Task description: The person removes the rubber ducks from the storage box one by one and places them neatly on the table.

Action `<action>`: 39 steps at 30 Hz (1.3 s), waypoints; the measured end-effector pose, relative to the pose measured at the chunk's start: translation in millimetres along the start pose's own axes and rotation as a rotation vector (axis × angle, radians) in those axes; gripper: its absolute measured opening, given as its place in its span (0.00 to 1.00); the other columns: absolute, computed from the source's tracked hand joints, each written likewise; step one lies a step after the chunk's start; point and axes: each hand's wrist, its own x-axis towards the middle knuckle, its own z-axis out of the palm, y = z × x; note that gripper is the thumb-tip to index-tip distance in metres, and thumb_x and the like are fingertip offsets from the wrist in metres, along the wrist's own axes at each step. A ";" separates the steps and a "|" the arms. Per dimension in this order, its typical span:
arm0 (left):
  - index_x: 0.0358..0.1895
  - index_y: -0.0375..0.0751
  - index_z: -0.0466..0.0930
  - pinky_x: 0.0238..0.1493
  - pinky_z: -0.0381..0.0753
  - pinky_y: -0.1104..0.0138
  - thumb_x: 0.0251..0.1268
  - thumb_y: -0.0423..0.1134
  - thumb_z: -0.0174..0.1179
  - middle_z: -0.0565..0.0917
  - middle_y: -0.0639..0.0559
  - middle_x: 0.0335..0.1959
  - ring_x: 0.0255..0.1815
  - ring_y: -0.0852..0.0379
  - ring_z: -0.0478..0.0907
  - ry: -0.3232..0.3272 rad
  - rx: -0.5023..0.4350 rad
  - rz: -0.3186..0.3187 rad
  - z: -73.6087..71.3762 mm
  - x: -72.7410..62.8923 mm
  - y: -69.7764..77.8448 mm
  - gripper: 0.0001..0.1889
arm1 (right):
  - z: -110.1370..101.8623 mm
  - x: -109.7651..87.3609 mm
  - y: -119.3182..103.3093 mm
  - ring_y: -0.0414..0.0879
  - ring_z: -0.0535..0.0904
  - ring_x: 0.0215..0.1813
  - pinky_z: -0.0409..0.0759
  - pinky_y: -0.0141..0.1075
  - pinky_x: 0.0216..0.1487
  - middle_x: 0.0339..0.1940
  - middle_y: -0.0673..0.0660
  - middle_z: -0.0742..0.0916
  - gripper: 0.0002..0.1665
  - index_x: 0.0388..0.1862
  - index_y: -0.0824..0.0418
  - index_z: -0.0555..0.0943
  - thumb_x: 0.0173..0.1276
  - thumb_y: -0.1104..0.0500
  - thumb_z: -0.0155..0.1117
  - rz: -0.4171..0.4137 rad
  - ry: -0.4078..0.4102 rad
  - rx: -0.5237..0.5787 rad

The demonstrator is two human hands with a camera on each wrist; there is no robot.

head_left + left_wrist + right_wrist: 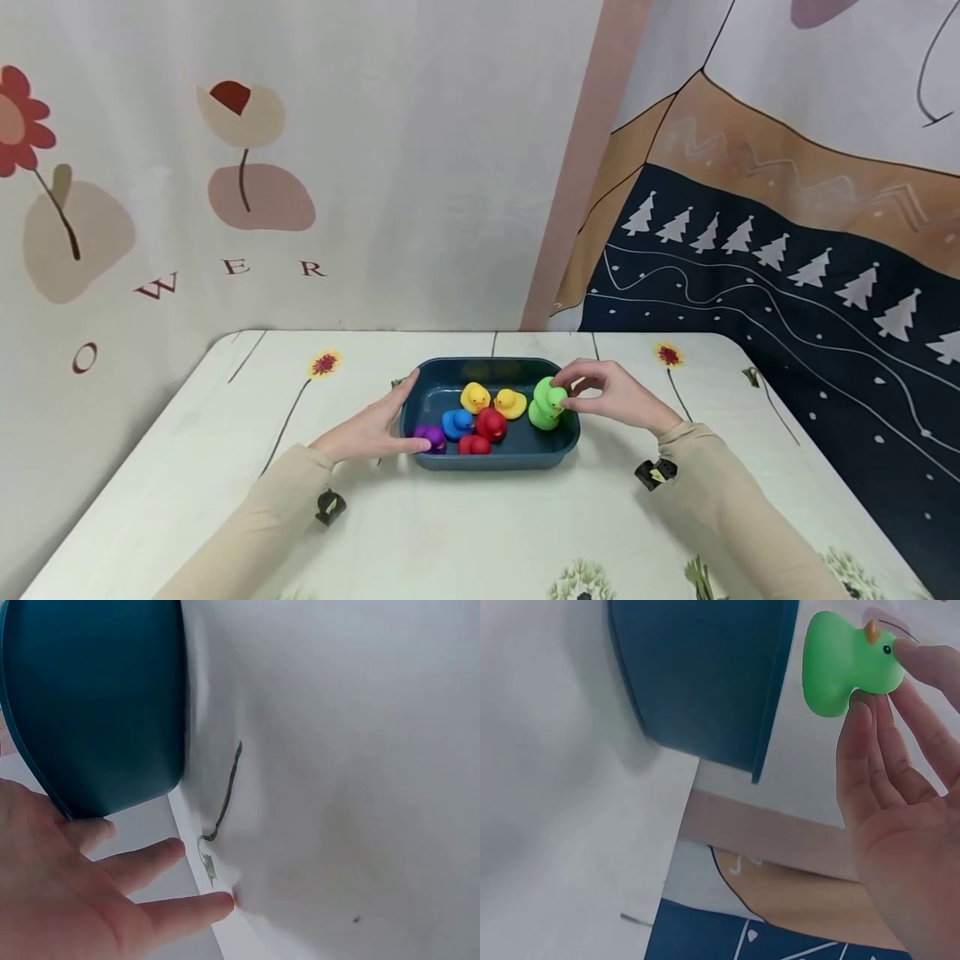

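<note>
My right hand (pixel 618 396) pinches the head of a green rubber duck (pixel 840 664) between thumb and fingers. In the head view, this duck is above the right end of a dark blue tub (pixel 487 461), and another green duck (pixel 542 418) shows below it. My left hand (pixel 375 427) spans the tub's left end, thumb at the front corner near a purple duck (pixel 430 435), fingertips at the back corner. In the left wrist view its fingers (pixel 150 862) are spread and fairly straight beside the tub's outer wall (pixel 97 705).
Inside the tub are two yellow ducks (pixel 510 404), a blue duck (pixel 456 424) and two red ducks (pixel 491 424). A white flower-print cloth covers the table (pixel 465 533). Behind the table hangs a printed curtain (pixel 435 167).
</note>
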 end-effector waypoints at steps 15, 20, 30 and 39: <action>0.78 0.41 0.33 0.65 0.54 0.39 0.57 0.55 0.67 0.42 0.39 0.78 0.75 0.34 0.44 -0.002 -0.023 0.025 0.2 -4.3 5.2 0.58 | -33.3 -14.8 1.6 0.49 0.79 0.48 0.79 0.36 0.50 0.50 0.57 0.84 0.15 0.50 0.63 0.83 0.63 0.66 0.69 0.026 0.063 -0.093; 0.78 0.42 0.33 0.66 0.54 0.40 0.57 0.56 0.67 0.42 0.40 0.78 0.75 0.35 0.44 0.001 -0.023 0.031 -1.0 -4.5 6.2 0.58 | -45.2 -19.3 0.0 0.50 0.79 0.49 0.78 0.32 0.49 0.51 0.58 0.83 0.16 0.50 0.64 0.83 0.63 0.66 0.68 0.042 0.088 -0.115; 0.78 0.42 0.33 0.65 0.55 0.40 0.57 0.57 0.67 0.43 0.38 0.77 0.74 0.34 0.45 0.007 -0.019 0.031 -0.9 -4.7 4.6 0.58 | -55.4 -23.4 5.5 0.51 0.79 0.49 0.78 0.30 0.48 0.52 0.60 0.82 0.17 0.52 0.66 0.82 0.63 0.68 0.67 0.087 0.107 -0.152; 0.78 0.41 0.34 0.64 0.58 0.40 0.58 0.56 0.67 0.45 0.35 0.77 0.73 0.33 0.48 0.035 -0.029 0.029 4.2 -0.9 -1.9 0.57 | -60.9 -26.2 21.0 0.53 0.78 0.51 0.78 0.32 0.50 0.53 0.62 0.82 0.16 0.52 0.68 0.82 0.64 0.69 0.65 0.135 0.134 -0.156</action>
